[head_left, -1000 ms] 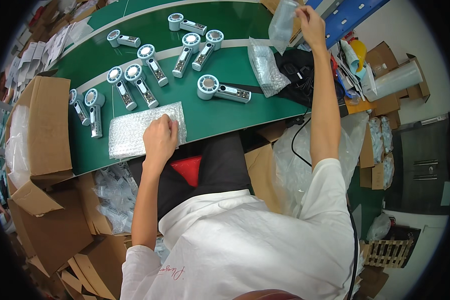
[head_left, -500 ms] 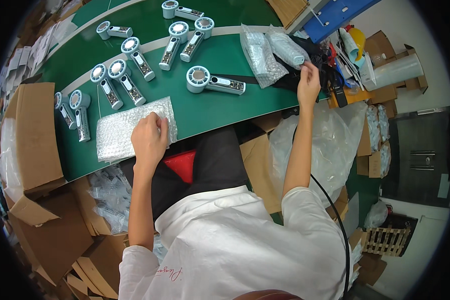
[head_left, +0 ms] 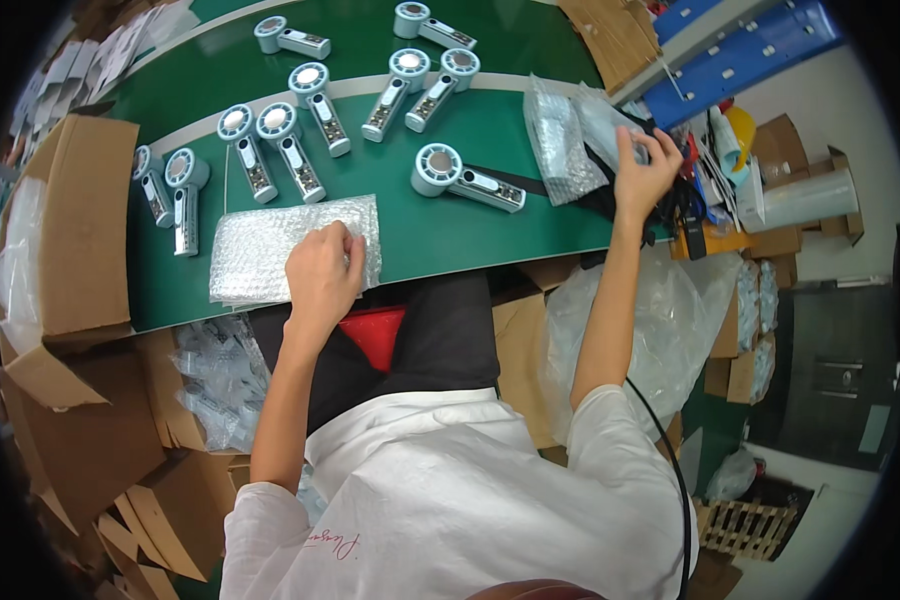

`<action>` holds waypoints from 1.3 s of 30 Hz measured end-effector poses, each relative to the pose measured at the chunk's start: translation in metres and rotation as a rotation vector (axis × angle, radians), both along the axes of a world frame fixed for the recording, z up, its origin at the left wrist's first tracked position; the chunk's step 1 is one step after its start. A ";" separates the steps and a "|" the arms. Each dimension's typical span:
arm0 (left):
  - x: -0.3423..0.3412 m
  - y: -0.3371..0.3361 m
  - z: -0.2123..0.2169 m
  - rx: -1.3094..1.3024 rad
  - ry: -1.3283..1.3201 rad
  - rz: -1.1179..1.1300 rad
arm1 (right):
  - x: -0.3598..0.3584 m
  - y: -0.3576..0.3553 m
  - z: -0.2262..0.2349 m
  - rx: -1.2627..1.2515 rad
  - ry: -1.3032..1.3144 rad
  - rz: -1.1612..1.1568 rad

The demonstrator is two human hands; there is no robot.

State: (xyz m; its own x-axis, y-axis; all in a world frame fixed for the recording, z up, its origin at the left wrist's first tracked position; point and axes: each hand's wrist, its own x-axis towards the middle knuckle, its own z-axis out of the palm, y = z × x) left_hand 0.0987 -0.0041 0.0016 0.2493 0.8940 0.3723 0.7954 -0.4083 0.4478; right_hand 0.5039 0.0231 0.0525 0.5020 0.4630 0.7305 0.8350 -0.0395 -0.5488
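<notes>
My left hand (head_left: 320, 275) rests on a flat stack of bubble wrap sheets (head_left: 260, 250) at the near edge of the green table (head_left: 440, 235), its fingers curled on the top sheet. My right hand (head_left: 642, 170) reaches out to the right end of the table and grips a clear bubble bag (head_left: 610, 115). This bag lies against a small pile of more bubble bags (head_left: 560, 140). A pale blue hand-held fan (head_left: 465, 180) lies between the two hands, on a black strap. Several more such fans (head_left: 290, 150) lie in rows farther back.
An open cardboard box (head_left: 70, 230) stands at the left edge, with flattened cartons below it. Clear plastic bags (head_left: 660, 330) hang at my right side. Blue bins (head_left: 740, 50), a paper roll (head_left: 805, 200) and small items crowd the right.
My right hand has come down from a raised position toward the bag pile, bringing the bubble bag with it. My left hand has stayed on the bubble wrap.
</notes>
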 end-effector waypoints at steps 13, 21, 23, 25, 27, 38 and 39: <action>-0.006 0.001 -0.011 0.074 -0.095 0.068 | -0.068 0.195 0.022 -0.246 -0.091 0.526; -0.014 0.001 -0.016 -0.069 -0.404 0.117 | -0.021 0.307 -0.053 -0.867 -0.022 0.650; -0.016 0.000 -0.014 -0.168 -0.434 0.113 | -0.026 0.290 -0.057 -0.874 -0.240 0.397; -0.017 0.001 -0.011 -0.124 -0.384 0.079 | -0.029 0.274 -0.048 -0.772 0.016 0.447; -0.014 0.001 -0.011 -0.057 -0.293 0.004 | -0.035 0.246 -0.027 -0.556 0.517 0.518; -0.030 0.004 0.001 -0.244 -0.290 -0.210 | -0.197 -0.068 -0.023 0.000 0.762 0.909; -0.030 0.004 0.002 -0.244 -0.264 -0.213 | -0.199 -0.078 -0.029 -0.015 0.789 0.903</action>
